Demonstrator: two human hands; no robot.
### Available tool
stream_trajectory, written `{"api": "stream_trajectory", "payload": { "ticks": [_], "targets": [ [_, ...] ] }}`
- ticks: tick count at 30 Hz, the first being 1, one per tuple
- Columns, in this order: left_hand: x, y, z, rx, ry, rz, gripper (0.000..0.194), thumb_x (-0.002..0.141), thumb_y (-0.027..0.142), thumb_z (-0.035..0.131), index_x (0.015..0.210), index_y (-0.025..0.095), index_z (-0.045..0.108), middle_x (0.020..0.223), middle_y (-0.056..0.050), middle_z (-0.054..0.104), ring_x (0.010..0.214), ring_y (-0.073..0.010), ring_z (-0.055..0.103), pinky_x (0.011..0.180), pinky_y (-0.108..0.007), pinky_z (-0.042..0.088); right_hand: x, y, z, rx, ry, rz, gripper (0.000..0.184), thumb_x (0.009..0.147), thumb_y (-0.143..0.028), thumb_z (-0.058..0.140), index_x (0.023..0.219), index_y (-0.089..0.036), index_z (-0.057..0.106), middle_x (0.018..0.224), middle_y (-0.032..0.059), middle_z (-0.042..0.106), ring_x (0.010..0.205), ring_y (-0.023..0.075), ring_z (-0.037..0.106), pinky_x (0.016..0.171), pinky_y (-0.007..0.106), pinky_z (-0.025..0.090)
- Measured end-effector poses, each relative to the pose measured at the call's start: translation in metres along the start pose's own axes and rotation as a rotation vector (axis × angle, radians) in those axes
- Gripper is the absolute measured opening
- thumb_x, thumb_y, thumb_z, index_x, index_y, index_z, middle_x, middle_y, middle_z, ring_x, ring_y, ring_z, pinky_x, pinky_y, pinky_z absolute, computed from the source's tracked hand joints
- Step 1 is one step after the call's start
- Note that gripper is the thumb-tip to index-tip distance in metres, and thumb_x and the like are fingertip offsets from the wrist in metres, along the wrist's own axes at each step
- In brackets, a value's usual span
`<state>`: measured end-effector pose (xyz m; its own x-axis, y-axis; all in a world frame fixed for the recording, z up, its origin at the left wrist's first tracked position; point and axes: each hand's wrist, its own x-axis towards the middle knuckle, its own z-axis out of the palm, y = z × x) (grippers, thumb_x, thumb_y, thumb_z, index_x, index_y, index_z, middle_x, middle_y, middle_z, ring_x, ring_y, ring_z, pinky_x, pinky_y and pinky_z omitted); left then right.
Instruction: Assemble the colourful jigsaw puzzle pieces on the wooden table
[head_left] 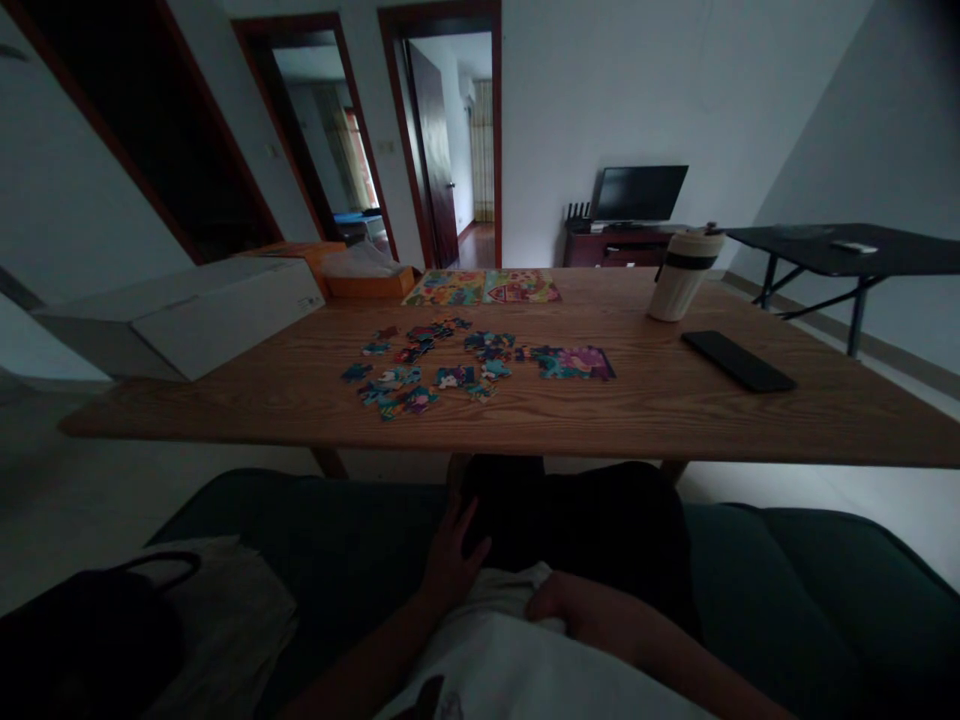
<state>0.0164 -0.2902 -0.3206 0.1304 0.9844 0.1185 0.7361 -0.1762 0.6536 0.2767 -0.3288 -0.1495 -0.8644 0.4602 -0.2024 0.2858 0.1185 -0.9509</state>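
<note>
Left hand (450, 565) down at the lap, fingers spread wide against dark clothing (570, 510). Right hand (551, 600) resting on white fabric (510, 660), fingers curled narrow, any actual grip impossible to tell. Both well back from the wooden table (675, 420). Mid-table, loose jigsaw pieces (405, 375) in a wide scatter, most still unjoined; just right of them, a joined puzzle section (577, 363), only a small part assembled so far. Behind the pieces, at the table's far edge, a printed picture sheet (481, 288). Toward the table's right end, a black smartphone (739, 360) and a cream tumbler (681, 275); at its far left corner, a white box (225, 315).
</note>
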Motion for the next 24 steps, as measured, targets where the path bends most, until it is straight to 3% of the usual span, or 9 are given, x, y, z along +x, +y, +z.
{"api": "stream_trajectory", "payload": {
  "ticks": [5,9,12,15,20,24],
  "targets": [
    [0.0,-0.001,-0.001,0.006,-0.01,-0.002,0.067,0.094,0.044,0.058,0.155,0.023,0.042,0.164,-0.014,0.032,0.15,-0.0317,0.032,0.12,-0.053,0.031,0.012,0.021,-0.002,-0.046,0.132,0.151,0.025,0.077,-0.041,0.069,0.075,-0.017,0.071,0.068,-0.0025,0.059,0.066,0.0145,0.052,0.061,0.026,0.038],
    [0.001,0.0,-0.002,0.001,-0.009,-0.003,0.067,0.093,0.043,0.058,0.155,0.023,0.042,0.164,-0.015,0.032,0.15,-0.0319,0.033,0.12,-0.053,0.031,0.021,0.06,-0.004,0.112,0.233,0.178,0.046,0.071,-0.06,0.074,0.088,-0.018,0.071,0.084,0.0009,0.064,0.08,0.0193,0.056,0.072,0.029,0.044],
    [0.0,0.002,-0.002,0.01,-0.021,-0.024,0.068,0.093,0.043,0.058,0.155,0.023,0.042,0.164,-0.015,0.032,0.15,-0.0317,0.033,0.12,-0.053,0.031,0.035,0.103,0.002,0.291,0.527,0.17,0.048,0.081,-0.067,0.058,0.088,-0.019,0.063,0.082,0.0,0.058,0.077,0.0168,0.053,0.073,0.029,0.043],
    [-0.001,0.003,-0.002,0.014,-0.018,-0.036,0.067,0.093,0.043,0.058,0.156,0.023,0.042,0.165,-0.014,0.031,0.15,-0.0313,0.032,0.121,-0.052,0.03,0.048,0.138,0.01,0.331,0.705,0.306,0.041,0.086,-0.061,0.05,0.084,-0.021,0.055,0.067,-0.0029,0.05,0.064,0.0153,0.05,0.064,0.029,0.041],
    [-0.001,0.003,-0.003,0.007,-0.027,-0.041,0.067,0.093,0.042,0.058,0.156,0.023,0.041,0.166,-0.014,0.029,0.151,-0.0305,0.032,0.121,-0.052,0.03,0.041,0.151,-0.002,0.031,0.699,0.255,0.019,0.088,-0.036,0.054,0.093,-0.018,0.06,0.079,0.0037,0.065,0.073,0.0185,0.06,0.069,0.03,0.045],
    [-0.001,0.002,-0.002,-0.002,-0.027,-0.037,0.066,0.093,0.04,0.058,0.155,0.023,0.042,0.166,-0.014,0.029,0.151,-0.0301,0.031,0.121,-0.051,0.03,0.021,0.141,-0.033,-0.305,0.664,0.367,0.027,0.089,-0.025,0.051,0.109,-0.016,0.065,0.097,0.0111,0.072,0.089,0.0227,0.067,0.082,0.035,0.047]
  ]
}}
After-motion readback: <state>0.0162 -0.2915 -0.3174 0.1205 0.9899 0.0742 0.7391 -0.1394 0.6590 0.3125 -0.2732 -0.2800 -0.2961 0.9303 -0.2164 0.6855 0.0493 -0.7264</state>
